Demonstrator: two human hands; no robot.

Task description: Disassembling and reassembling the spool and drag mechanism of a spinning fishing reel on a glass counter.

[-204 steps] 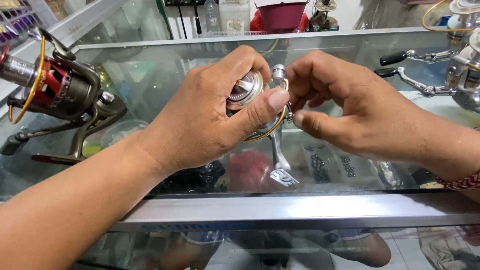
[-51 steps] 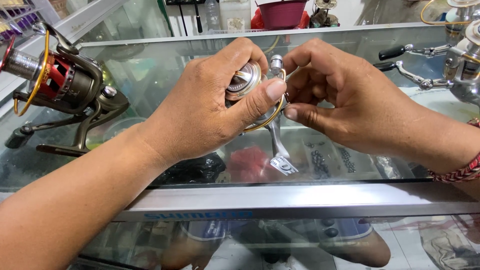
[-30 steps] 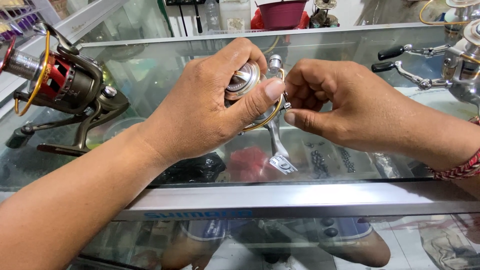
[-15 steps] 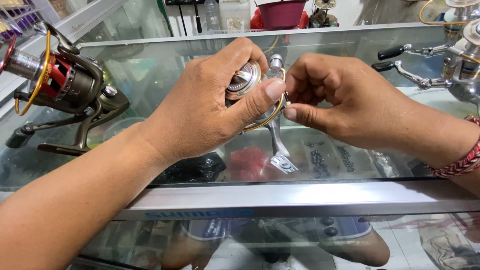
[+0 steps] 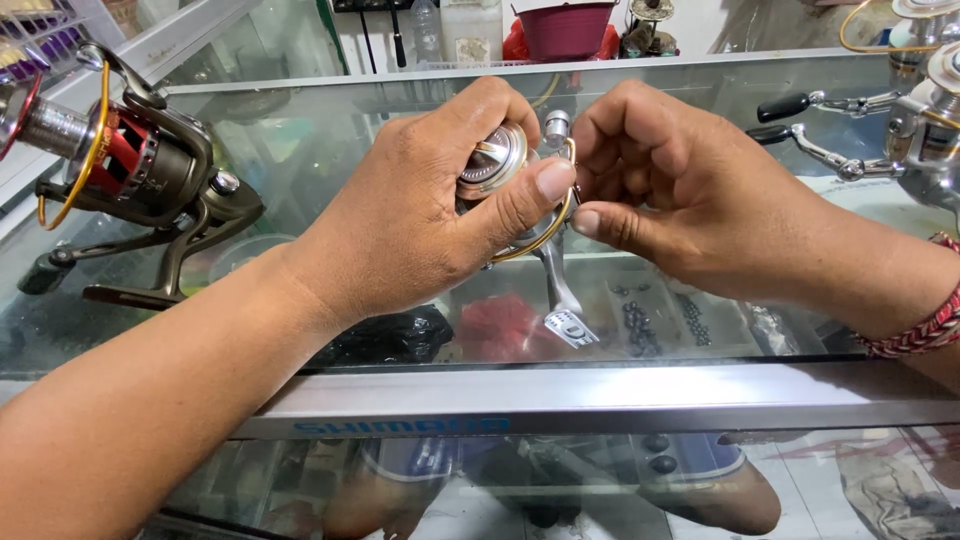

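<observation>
So the small silver spinning reel (image 5: 520,190) sits right in the middle of the view, held up just above the glass counter (image 5: 300,130), and both hands are on it. The left hand (image 5: 430,220) is wrapped around the reel body, fingers curled over the back and the thumb (image 5: 535,190) pressed flat across the front by the gold bail wire (image 5: 545,232). The spool cap faces up at the camera. The reel foot (image 5: 560,300) hangs down underneath, free of the glass as far as I can tell.

What's changed over the last second or so: not much on the left, same clamp, same thumb spot. The right hand (image 5: 690,200) is the one that moved. It was a bit more open and reaching around the bail arm, now it's bunched up tighter, fingers clenched in toward the palm with the thumb and forefinger pinched right by the roller end of the bail. Whatever it's pinching is too small to make out, could be line, could be nothing.

My read is the fiddly part at the line roller is underway and the reel itself is just being held steady for it.

Around it: a bigger red-and-black spinning reel (image 5: 130,170) lies on the glass at left, well apart, and another silver reel (image 5: 900,130) with its handle sticks in at the right edge.
</observation>
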